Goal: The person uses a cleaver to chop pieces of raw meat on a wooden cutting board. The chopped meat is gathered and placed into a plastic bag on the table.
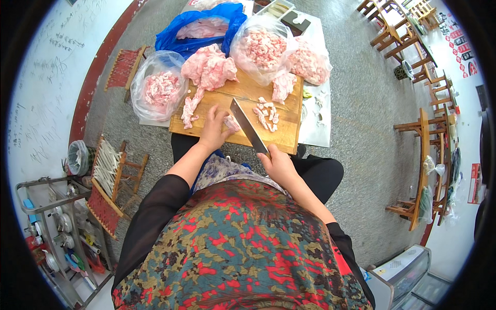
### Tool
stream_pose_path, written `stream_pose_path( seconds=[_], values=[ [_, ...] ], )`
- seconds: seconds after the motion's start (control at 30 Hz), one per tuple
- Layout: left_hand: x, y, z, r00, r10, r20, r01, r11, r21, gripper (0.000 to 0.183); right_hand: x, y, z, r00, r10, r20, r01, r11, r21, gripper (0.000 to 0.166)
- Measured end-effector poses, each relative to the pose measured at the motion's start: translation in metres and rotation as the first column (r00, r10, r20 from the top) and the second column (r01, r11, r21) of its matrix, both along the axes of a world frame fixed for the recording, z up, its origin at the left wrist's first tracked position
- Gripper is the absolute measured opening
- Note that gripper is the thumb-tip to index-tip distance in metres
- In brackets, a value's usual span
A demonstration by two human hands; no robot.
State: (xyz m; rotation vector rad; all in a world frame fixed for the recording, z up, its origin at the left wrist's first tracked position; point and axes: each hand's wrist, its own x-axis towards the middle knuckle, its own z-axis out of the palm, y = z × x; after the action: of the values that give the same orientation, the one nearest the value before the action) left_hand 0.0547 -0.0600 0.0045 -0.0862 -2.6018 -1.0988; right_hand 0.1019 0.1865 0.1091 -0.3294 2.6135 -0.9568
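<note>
My right hand (pixel 279 164) grips the handle of a cleaver (pixel 248 126), its blade slanting up and left over a wooden cutting board (pixel 248 95). Close to the blade's left side, my left hand (pixel 213 130) has its fingers and thumb around a small piece of raw fat (pixel 231 123). Cut bits of fat (pixel 267 114) lie to the right of the cleaver. A large lump of pale pink fat (pixel 209 66) rests at the board's back left, and a strip of fat (pixel 190 107) lies below it. At the back right is another chunk (pixel 284 87).
Clear plastic bags of cut fat stand left (pixel 161 89) and behind (pixel 263 46); another bag (pixel 310 64) sits farther right. A blue bag (pixel 201 29) holds larger pieces. A low woven stool (pixel 124 69) is at left, a metal rack (pixel 64 232) lower left, wooden benches (pixel 424 166) at right.
</note>
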Motion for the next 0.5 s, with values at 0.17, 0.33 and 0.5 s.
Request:
stream_pose_path(
  seconds=[0.17,0.33,0.5],
  values=[
    [0.007,0.004,-0.001,0.998,-0.023,-0.060,0.017,0.995,-0.098,0.034,-0.014,-0.007,0.009,0.990,0.133,0.038,-0.137,0.974,0.181,0.035],
    [0.006,0.004,-0.012,0.993,-0.053,-0.104,0.045,0.996,-0.074,0.023,-0.028,-0.011,0.031,0.970,0.216,0.115,-0.244,0.888,0.391,0.036],
    [0.003,0.005,-0.006,0.995,-0.054,-0.089,0.049,0.997,-0.056,0.021,-0.029,-0.019,0.025,0.960,0.178,0.217,-0.262,0.849,0.460,0.036]
  ],
)
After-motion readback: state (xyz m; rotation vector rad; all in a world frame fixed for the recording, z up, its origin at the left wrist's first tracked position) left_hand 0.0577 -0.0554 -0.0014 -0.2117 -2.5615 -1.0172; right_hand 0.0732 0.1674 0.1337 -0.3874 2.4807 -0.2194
